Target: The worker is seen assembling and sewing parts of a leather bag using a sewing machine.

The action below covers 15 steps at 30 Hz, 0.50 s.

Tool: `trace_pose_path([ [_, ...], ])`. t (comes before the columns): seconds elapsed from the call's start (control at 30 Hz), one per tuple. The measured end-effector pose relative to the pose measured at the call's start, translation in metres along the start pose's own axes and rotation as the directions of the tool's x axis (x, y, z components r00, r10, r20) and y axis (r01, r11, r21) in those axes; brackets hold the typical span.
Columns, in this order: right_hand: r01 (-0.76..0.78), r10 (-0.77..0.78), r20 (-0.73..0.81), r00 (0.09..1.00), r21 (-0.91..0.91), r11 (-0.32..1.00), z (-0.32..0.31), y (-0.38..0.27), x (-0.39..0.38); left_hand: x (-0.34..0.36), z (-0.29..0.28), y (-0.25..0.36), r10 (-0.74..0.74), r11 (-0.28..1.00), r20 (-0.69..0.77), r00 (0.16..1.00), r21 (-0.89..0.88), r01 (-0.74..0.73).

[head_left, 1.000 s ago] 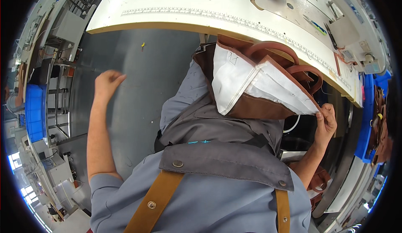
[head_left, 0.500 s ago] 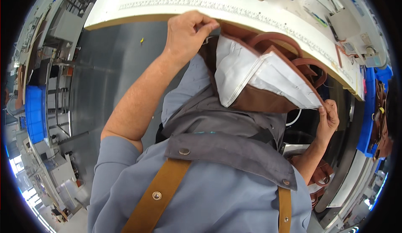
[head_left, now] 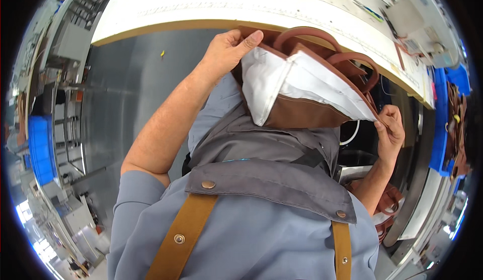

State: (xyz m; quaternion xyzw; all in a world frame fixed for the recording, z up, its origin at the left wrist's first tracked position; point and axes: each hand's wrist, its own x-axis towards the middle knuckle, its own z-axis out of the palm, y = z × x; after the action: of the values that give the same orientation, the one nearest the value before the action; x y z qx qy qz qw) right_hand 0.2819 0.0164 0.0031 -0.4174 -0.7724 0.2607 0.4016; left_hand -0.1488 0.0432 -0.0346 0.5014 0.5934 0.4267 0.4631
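A brown leather-look handbag (head_left: 304,113) rests on my lap against the table edge, with its white lining (head_left: 322,84) turned outward and a seam running down it. Two looped brown handles (head_left: 359,57) stick up on its far side. My left hand (head_left: 229,51) pinches the bag's far left corner between thumb and fingers. At the bag's right end, my right hand (head_left: 390,131) grips the lower right corner of its edge. Both hands hold the bag spread between them.
Ahead lies a white worktable (head_left: 191,3) with a ruler scale along its edge. A sewing machine (head_left: 427,23) stands on it at the right. Blue bins (head_left: 441,129) with brown pieces are at the far right. More brown bags (head_left: 390,202) lie low beside my right forearm.
The bag has shifted slightly left in view, together with both hands. My left thumb now lies extended over the bag's edge, and the lining's folds have changed.
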Motion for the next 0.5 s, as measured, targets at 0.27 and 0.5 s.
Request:
trace_pose_path([
  [0.27,-0.149,0.137,0.083,0.987,0.169,0.974,-0.015,-0.008,-0.023,0.005,0.039,0.058,0.185,0.89,0.048,0.982,-0.433,-0.146],
  [0.5,-0.087,0.107,-0.069,0.992,0.248,0.965,-0.018,-0.001,-0.015,0.01,0.048,0.073,0.264,0.905,0.191,0.945,-0.389,-0.174],
])
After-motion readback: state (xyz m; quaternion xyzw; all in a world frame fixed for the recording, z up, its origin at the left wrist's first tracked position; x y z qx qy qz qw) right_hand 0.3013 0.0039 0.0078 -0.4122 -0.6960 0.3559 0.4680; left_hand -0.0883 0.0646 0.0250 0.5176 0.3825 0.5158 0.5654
